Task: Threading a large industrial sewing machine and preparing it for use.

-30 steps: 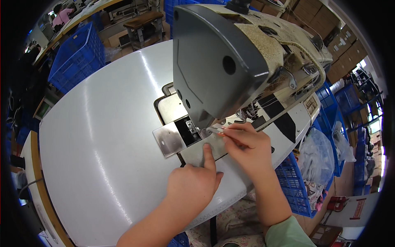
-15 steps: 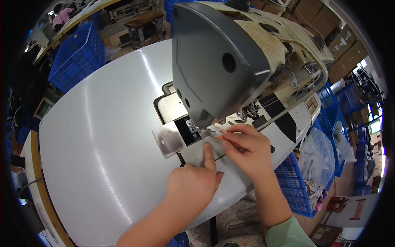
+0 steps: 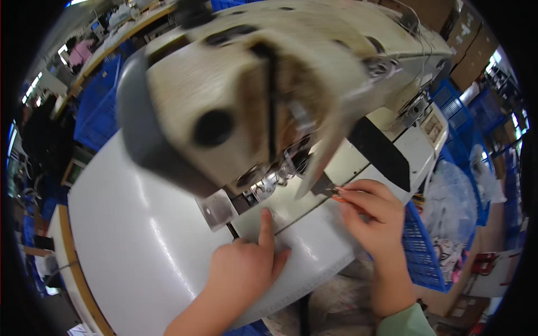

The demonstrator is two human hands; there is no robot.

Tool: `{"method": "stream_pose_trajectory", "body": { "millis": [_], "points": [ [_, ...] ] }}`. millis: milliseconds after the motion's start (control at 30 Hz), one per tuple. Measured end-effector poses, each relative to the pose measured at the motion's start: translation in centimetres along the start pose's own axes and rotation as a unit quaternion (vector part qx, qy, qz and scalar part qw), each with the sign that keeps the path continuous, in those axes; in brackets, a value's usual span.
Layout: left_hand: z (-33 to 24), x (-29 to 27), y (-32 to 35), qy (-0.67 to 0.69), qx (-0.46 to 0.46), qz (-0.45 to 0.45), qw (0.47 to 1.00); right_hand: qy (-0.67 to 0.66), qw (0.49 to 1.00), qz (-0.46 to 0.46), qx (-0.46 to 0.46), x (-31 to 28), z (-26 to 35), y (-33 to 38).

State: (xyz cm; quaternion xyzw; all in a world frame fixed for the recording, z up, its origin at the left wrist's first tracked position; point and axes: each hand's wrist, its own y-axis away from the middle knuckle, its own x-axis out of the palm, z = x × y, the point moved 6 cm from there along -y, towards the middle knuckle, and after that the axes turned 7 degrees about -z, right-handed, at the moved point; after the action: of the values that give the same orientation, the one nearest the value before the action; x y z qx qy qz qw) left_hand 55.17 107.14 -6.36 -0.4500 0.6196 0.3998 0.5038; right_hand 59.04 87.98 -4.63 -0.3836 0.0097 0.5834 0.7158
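A sewing machine (image 3: 190, 95), dark grey at its end and worn cream along the arm, hangs over the bed and hides part of it. My left hand (image 3: 244, 269) points with its index finger, the tip on the pale metal bed plate (image 3: 286, 204); its other fingers are curled and the thumb stands apart. Beside that finger, a shiny slide plate (image 3: 217, 210) lies drawn out from the dark opening. Further right, my right hand (image 3: 372, 215) pinches a small orange-handled tool (image 3: 337, 196), mostly hidden by the fingers, so its exact kind cannot be made out.
A white table (image 3: 129, 224) surrounds the machine, its front edge close to me. Past my right hand stands a blue crate (image 3: 426, 249) holding a clear plastic bag (image 3: 451, 196) and cloth. Another blue crate (image 3: 98, 106) is at the far left, near a person in pink (image 3: 81, 51).
My right hand has moved right with the small tool, away from the opening. My left finger stays on the plate. The view has shifted, and the machine head now looms larger and further left.
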Motion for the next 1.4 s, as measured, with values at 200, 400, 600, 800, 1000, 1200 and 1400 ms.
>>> {"method": "stream_pose_trajectory", "body": {
  "millis": [200,400,600,800,1000,1200,1400],
  "points": [
    [-0.8,0.1,-0.3,-0.023,-0.023,0.029,0.999,-0.038,0.996,-0.079,0.014,-2.7,-3.5,0.2],
    [-1.6,-0.4,-0.5,-0.044,-0.049,0.042,0.997,-0.042,0.995,-0.092,-0.019,-3.4,-4.0,0.4],
    [-1.5,-0.1,-0.1,-0.016,-0.031,0.034,0.999,-0.05,0.997,-0.055,-0.02,-2.6,-4.3,1.0],
    [-0.6,0.1,-0.4,-0.012,-0.036,0.034,0.999,-0.008,0.999,-0.031,-0.039,-2.1,-3.8,0.6],
    [-0.7,0.4,-0.2,-0.032,-0.023,0.047,0.998,0.037,0.996,-0.052,-0.054,-1.5,-3.3,0.3],
    [-0.6,-0.2,-0.1,-0.016,0.01,0.001,1.0,0.041,0.997,-0.043,-0.057,-1.0,-2.7,0.5],
    [-0.8,-0.3,0.0,-0.015,0.011,0.003,1.0,0.058,0.998,-0.026,-0.015,-1.3,-3.1,1.0]
  ]
}}
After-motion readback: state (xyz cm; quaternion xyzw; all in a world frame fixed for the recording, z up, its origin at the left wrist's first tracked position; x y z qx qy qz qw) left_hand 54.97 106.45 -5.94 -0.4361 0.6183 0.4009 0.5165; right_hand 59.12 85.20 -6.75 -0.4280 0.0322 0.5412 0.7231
